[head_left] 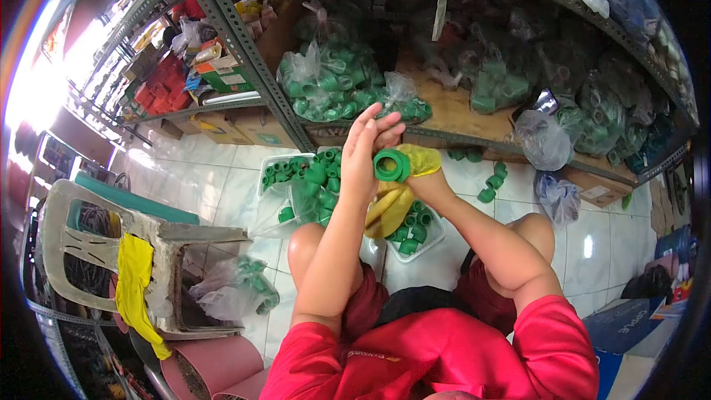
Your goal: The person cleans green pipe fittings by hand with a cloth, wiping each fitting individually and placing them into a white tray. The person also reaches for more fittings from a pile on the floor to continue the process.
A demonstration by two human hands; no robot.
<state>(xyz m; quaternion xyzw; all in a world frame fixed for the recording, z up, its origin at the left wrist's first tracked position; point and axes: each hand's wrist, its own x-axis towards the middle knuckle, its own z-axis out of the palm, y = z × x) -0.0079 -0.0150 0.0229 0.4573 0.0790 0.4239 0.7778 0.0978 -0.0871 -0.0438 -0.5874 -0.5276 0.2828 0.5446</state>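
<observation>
A green ring-shaped pipe fitting point(390, 166) is held up in front of me, its round opening facing me. My right hand point(428, 178) is wrapped round it from the right, with a yellow cloth point(390, 211) draped between hand and fitting and hanging below. Just left of the fitting, my left hand point(363, 150) is raised with its fingers extended and apart, holding nothing. Beneath my hands, a white tray point(432, 246) of green fittings stands on the floor. Another white tray point(264, 170) with many green fittings lies to the left, partly covered by a clear plastic bag point(278, 207).
Metal shelving point(255, 67) with bagged green fittings point(333, 78) stands ahead. Several loose fittings point(489, 187) lie on the tiles at right. On the left are a worn plastic chair point(167, 241) with a yellow cloth and a plastic bag point(237, 285) on the floor.
</observation>
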